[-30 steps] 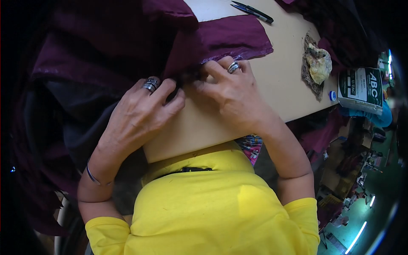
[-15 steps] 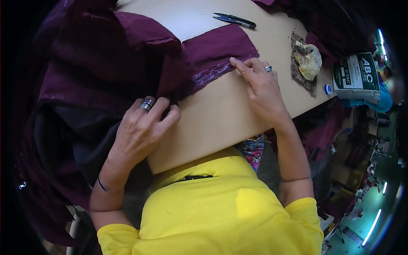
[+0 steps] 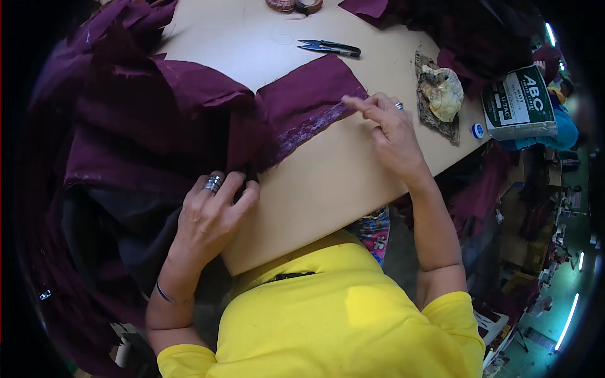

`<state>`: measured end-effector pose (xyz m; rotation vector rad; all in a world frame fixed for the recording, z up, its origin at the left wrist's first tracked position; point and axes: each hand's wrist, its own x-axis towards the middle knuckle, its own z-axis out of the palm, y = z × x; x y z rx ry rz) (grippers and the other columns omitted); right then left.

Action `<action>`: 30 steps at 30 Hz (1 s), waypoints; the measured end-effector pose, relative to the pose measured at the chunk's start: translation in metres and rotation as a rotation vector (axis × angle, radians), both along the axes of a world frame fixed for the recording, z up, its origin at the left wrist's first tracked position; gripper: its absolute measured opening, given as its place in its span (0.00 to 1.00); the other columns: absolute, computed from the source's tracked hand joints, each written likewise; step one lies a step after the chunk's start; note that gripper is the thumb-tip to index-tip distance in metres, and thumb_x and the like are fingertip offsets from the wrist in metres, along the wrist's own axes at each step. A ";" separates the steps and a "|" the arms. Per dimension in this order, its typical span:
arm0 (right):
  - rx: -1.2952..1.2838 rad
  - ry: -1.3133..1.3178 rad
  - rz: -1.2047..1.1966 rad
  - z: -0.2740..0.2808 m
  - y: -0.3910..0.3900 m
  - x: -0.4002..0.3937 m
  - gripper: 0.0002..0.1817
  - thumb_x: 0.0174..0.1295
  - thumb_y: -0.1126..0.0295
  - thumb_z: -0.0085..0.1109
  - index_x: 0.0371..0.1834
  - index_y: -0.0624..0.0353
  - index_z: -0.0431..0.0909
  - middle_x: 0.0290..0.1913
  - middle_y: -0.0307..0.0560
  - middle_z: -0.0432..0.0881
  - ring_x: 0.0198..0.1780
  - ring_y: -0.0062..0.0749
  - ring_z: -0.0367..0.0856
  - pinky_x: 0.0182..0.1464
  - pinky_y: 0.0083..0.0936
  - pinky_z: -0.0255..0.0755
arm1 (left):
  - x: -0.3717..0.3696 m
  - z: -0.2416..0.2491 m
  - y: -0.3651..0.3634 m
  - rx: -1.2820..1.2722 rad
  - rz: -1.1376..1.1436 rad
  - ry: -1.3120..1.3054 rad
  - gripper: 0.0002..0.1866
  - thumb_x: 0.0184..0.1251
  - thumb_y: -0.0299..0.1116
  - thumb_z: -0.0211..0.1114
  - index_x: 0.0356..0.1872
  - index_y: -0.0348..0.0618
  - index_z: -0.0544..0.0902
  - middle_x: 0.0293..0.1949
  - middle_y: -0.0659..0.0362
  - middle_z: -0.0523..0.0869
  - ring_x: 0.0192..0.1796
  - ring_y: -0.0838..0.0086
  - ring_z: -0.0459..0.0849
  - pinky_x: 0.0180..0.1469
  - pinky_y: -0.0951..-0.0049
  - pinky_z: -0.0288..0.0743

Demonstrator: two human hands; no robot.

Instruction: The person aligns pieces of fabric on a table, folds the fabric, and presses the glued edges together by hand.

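Observation:
Maroon fabric [image 3: 309, 85] lies across the table, its near edge smeared with a whitish, sticky-looking film [image 3: 309, 129]. My left hand [image 3: 217, 205], wearing rings, has its fingers curled on the fabric's near edge, the fingertips hidden under the hand and cloth. Close to the right end of the smeared strip is my right hand [image 3: 394, 135]. Its index finger points out over the strip, the other fingers bend loosely, and nothing shows in its grasp. A larger pile of maroon cloth [image 3: 151, 126] with dark lining [image 3: 120, 220] hangs off the table on the left.
Black thread snips [image 3: 329, 48] lie beyond the fabric. To the right, a yellowish lump [image 3: 441, 93] sits on ragged cardboard [image 3: 449, 128], near a blue-and-white cap [image 3: 478, 131] and a green-and-white ABC can [image 3: 520, 104]. A brown round object [image 3: 293, 5] is at the far edge.
The view has shifted, bringing the brown round object into sight. My right index finger has moved rightward along the smeared strip towards the fabric's corner. My left hand stays at the cloth.

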<state>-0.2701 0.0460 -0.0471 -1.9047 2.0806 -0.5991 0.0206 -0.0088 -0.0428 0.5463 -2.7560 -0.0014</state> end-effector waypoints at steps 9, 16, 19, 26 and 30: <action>-0.190 0.783 0.087 -0.012 0.000 0.002 0.22 0.54 0.73 0.49 0.56 0.55 0.72 0.43 0.38 0.74 0.46 0.30 0.72 0.51 0.40 0.58 | 0.000 0.002 0.001 0.041 0.004 0.011 0.17 0.41 0.23 0.65 0.37 0.44 0.76 0.34 0.56 0.76 0.31 0.63 0.78 0.35 0.66 0.73; -0.194 0.627 0.216 -0.005 0.005 -0.010 0.21 0.53 0.73 0.49 0.54 0.52 0.73 0.42 0.38 0.75 0.46 0.30 0.72 0.52 0.40 0.57 | -0.001 0.001 0.002 0.048 0.022 -0.009 0.18 0.40 0.23 0.66 0.38 0.45 0.76 0.35 0.57 0.77 0.32 0.63 0.78 0.35 0.66 0.73; -0.209 0.532 0.230 -0.009 0.006 -0.004 0.21 0.53 0.73 0.50 0.52 0.49 0.75 0.42 0.38 0.75 0.46 0.31 0.72 0.52 0.40 0.57 | -0.001 0.002 0.002 0.034 0.029 -0.018 0.18 0.40 0.23 0.66 0.38 0.45 0.76 0.34 0.57 0.76 0.32 0.63 0.78 0.35 0.66 0.73; -0.261 0.598 0.085 -0.007 0.002 -0.027 0.13 0.50 0.73 0.52 0.40 0.47 0.78 0.39 0.37 0.74 0.46 0.32 0.72 0.52 0.41 0.57 | -0.005 0.000 -0.001 -0.050 0.011 0.022 0.10 0.47 0.27 0.63 0.34 0.47 0.76 0.30 0.60 0.74 0.28 0.69 0.75 0.32 0.70 0.71; -0.310 0.719 -0.133 0.003 0.012 -0.055 0.21 0.49 0.77 0.52 0.46 0.42 0.79 0.43 0.36 0.74 0.46 0.33 0.73 0.53 0.38 0.58 | -0.003 -0.002 -0.001 -0.030 0.011 0.041 0.11 0.47 0.27 0.63 0.34 0.47 0.76 0.31 0.60 0.75 0.28 0.69 0.76 0.32 0.69 0.71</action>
